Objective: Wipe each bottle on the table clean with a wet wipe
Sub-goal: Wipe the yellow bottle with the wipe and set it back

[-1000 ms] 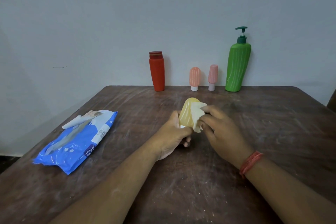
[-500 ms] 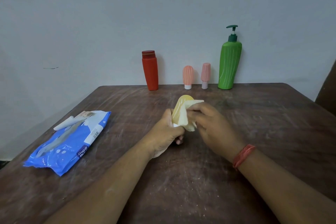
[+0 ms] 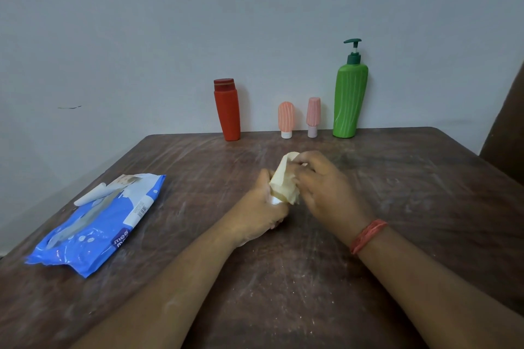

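Yellow small bottle, mid-counter, gripped low in your left hand. Wet wipe: a second ago it covered one side, now it drapes nearly the whole body, pinched by your right hand. Likely this one's nearly done. Pending at rear: red bottle, two pink bottles, green pump bottle.

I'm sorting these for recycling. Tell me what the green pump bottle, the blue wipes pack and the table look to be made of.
Green pump bottle: probably plastic, smooth with pale moulded stripes.
Blue wipes pack: thin, glossy plastic film; it creases and catches light.
Table: seemingly dark wood, matte, with scuffs and pale smears; laminate can't be ruled out.
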`<state>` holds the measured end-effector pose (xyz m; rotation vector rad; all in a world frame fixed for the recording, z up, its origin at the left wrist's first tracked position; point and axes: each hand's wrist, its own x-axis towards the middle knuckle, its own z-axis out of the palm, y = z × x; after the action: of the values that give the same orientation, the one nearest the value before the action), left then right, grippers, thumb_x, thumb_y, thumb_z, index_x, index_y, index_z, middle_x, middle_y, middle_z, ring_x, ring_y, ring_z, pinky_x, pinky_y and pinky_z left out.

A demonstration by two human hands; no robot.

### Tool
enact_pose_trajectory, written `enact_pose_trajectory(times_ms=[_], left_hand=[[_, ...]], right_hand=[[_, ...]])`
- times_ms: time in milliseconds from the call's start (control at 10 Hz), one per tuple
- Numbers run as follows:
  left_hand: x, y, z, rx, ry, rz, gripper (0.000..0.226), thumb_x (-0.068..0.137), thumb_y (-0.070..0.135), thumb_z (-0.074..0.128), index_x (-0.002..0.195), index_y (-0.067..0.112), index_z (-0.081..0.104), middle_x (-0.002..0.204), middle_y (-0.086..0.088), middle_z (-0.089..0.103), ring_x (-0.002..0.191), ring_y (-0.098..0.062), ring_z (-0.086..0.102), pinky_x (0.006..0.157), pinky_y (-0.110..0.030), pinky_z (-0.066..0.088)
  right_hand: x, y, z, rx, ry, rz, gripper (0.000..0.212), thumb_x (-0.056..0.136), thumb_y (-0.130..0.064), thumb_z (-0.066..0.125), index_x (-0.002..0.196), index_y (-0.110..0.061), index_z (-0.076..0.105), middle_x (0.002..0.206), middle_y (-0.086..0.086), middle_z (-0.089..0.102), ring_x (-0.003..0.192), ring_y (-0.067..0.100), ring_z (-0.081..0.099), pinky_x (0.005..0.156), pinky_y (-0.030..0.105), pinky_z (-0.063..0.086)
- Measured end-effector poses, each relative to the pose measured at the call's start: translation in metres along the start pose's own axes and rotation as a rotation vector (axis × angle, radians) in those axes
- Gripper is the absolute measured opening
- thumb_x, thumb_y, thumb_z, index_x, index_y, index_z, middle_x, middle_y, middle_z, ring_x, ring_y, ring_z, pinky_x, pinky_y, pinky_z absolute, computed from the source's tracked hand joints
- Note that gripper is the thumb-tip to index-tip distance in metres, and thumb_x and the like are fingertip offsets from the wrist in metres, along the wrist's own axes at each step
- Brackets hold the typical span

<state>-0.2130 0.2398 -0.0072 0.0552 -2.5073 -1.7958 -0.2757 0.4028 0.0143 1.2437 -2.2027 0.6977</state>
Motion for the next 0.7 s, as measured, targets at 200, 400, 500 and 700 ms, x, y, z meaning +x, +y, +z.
enact_pose_trajectory(times_ms=[200, 400, 500, 700], left_hand=[[0.002, 0.000, 0.001, 0.146, 0.025, 0.013, 0.045, 0.076, 0.029, 0.066, 0.105, 0.049, 0.038, 0.093, -0.003, 0.060, 0.069, -0.007, 0.057, 0.056, -0.027, 0.048], [0.001, 0.000, 0.000, 0.223, 0.014, 0.050, 0.044, 0.081, 0.027, 0.068, 0.110, 0.042, 0.038, 0.099, 0.004, 0.062, 0.073, -0.004, 0.061, 0.058, -0.021, 0.048], [0.001, 0.000, 0.001, 0.217, 0.012, 0.055, 0.046, 0.083, 0.026, 0.068, 0.108, 0.048, 0.037, 0.097, 0.007, 0.063, 0.071, -0.001, 0.061, 0.057, -0.019, 0.048], [0.000, -0.001, 0.001, 0.127, 0.001, 0.040, 0.045, 0.080, 0.027, 0.069, 0.111, 0.043, 0.039, 0.100, 0.000, 0.065, 0.068, -0.003, 0.059, 0.057, -0.023, 0.048]], right_hand=[[0.001, -0.001, -0.012, -0.055, 0.118, 0.064, 0.030, 0.093, -0.019, 0.044, 0.102, -0.005, 0.069, 0.101, 0.005, 0.061, 0.092, 0.018, 0.057, 0.071, 0.025, 0.048], [0.000, 0.006, -0.015, -0.159, 0.062, 0.050, 0.026, 0.082, -0.005, 0.070, 0.108, -0.009, 0.069, 0.098, 0.005, 0.061, 0.091, 0.025, 0.057, 0.061, 0.038, 0.054], [-0.002, 0.004, -0.016, -0.172, 0.069, 0.060, 0.023, 0.079, -0.006, 0.071, 0.102, -0.009, 0.069, 0.095, 0.004, 0.060, 0.086, 0.024, 0.056, 0.058, 0.030, 0.048], [-0.003, 0.008, -0.011, -0.263, 0.030, 0.039, 0.021, 0.090, -0.025, 0.062, 0.110, -0.022, 0.067, 0.097, -0.004, 0.059, 0.088, 0.013, 0.055, 0.061, 0.029, 0.046]])
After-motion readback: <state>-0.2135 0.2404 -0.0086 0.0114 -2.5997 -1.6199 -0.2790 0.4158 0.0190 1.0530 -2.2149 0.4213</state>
